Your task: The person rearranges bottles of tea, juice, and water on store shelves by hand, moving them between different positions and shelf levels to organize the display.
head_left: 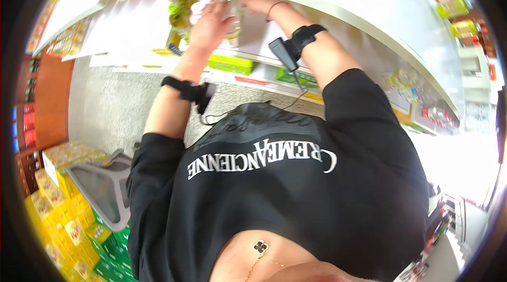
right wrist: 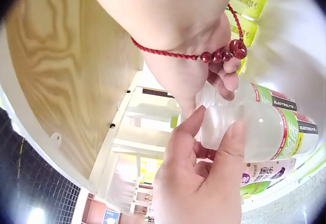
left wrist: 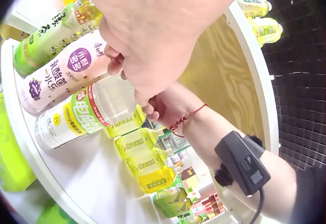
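Note:
Both hands are at a row of drink bottles on a white shelf. My left hand (head_left: 211,27) reaches in from the left; in the right wrist view its thumb and index finger curl round the shoulder of a clear electrolyte drink bottle (right wrist: 288,132). A second electrolyte drink bottle (right wrist: 261,92) stands right beside it. My right hand (head_left: 259,3), with a red beaded bracelet, has its thumb and curled fingers at that bottle's top. A pink-labelled yogurt drink bottle (left wrist: 66,71) and a green tea bottle (left wrist: 53,38) stand alongside.
A white shelf edge (head_left: 317,5) runs just above the hands. Yellow-green drink packs (left wrist: 140,155) line the shelf further along. Below is a green box (head_left: 231,64). A grey basket (head_left: 113,213) and stacked yellow cartons (head_left: 58,213) stand at the left.

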Tool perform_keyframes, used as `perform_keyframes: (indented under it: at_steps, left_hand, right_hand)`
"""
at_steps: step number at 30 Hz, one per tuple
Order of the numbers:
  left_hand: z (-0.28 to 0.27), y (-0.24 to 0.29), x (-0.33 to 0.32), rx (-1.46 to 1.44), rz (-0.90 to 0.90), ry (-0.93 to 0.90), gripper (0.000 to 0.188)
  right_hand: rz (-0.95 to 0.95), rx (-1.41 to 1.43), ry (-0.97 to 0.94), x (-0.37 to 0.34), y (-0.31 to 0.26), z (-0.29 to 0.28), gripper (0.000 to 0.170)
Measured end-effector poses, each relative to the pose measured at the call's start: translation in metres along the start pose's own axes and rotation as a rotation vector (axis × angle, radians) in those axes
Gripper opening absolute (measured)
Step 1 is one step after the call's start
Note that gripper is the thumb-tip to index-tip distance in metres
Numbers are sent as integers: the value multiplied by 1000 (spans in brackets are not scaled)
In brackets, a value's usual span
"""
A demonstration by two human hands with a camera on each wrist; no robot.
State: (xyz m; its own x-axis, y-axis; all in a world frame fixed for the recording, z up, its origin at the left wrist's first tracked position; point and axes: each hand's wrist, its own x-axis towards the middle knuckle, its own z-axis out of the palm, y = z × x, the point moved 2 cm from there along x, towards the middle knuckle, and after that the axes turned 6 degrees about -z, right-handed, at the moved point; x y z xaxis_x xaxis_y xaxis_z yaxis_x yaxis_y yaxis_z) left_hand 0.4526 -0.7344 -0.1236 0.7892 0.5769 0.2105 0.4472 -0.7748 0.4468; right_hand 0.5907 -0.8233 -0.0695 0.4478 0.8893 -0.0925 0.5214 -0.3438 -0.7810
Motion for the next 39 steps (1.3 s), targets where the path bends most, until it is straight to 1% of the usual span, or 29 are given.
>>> perform_keyframes:
  at_steps: [1,3,4,6,7,8,9,10,11,12,13,15,17,18,20,21,23,26,27,29,30,31,32,33,34,35,36,38,39]
  left_hand:
    - [10,-10,2,13,109,99,52]
    - [8,-7,1,5,-3,45,50]
    - [3,0,-2,25,-44,32,49]
    - [7,-3,-2,14,-31,68,48]
    - [6,1,-4,13,-29,95,48]
    - [5,6,-5,30,-73,66,49]
    - [3,10,-6,49,-119,39,50]
    - [3,12,-6,39,-116,48,49]
    - [6,10,-6,41,-93,79,48]
    - [7,8,-5,60,-92,92,48]
    - [9,8,-5,78,-91,106,47]
    - [10,11,-5,93,-119,93,48]
    - [9,14,-6,127,-171,59,49]
    - [11,13,-6,155,-177,61,49]
    - [13,11,-4,189,-182,69,49]
    - [14,10,-3,213,-177,71,49]
    - [16,7,-1,232,-178,66,51]
    - [14,10,1,328,-208,49,55]
    - [14,15,2,325,-215,54,55]
    - [11,20,-2,351,-203,88,56]
    - [6,31,-4,353,-229,72,56]
    - [8,24,-4,355,-245,76,56]
    - [13,14,2,354,-198,64,55]
    - [14,4,5,354,-155,58,54]
    - [13,10,4,359,-183,55,54]
    - [14,10,4,394,-139,10,52]
    - [15,8,5,441,-111,24,51]
    - [23,8,4,466,-129,74,51]
    - [25,7,4,463,-154,103,51]
  right_hand:
    - [28,-44,-24,3,26,1,58]
    - [65,-230,-140,5,81,-8,54]
    - [88,-232,-133,-19,99,-16,54]
    - [-62,-97,79,-79,124,-46,46]
    - [-37,-114,157,-106,145,-63,43]
    - [-14,-132,233,-133,169,-83,42]
    - [16,-182,313,-158,198,-106,40]
    - [73,-241,417,-188,213,-132,38]
    - [187,-390,492,-215,235,-161,35]
    - [233,-628,596,-245,244,-189,36]
    - [384,-546,601,-274,239,-215,40]
    - [409,-733,752,-325,270,-250,40]
    - [404,-881,743,-359,306,-276,46]
    - [394,-875,738,-366,309,-280,46]
    - [503,-814,737,-377,318,-285,54]
    - [493,-808,731,-375,320,-288,54]
    - [609,-707,582,-373,329,-293,64]
    - [622,-679,522,-364,337,-300,69]
    - [615,-684,520,-362,340,-303,69]
    - [515,-775,554,-355,344,-306,72]
    - [501,-779,544,-351,346,-308,72]
    - [479,-815,529,-347,347,-310,72]
    - [457,-850,515,-342,346,-310,71]
    - [435,-853,509,-336,335,-308,71]
    - [510,-828,446,-331,315,-304,69]
    - [576,-801,380,-324,300,-297,67]
    - [544,-791,340,-315,303,-293,64]
    - [484,-677,278,-294,300,-282,75]
    - [357,-635,250,-280,287,-274,73]
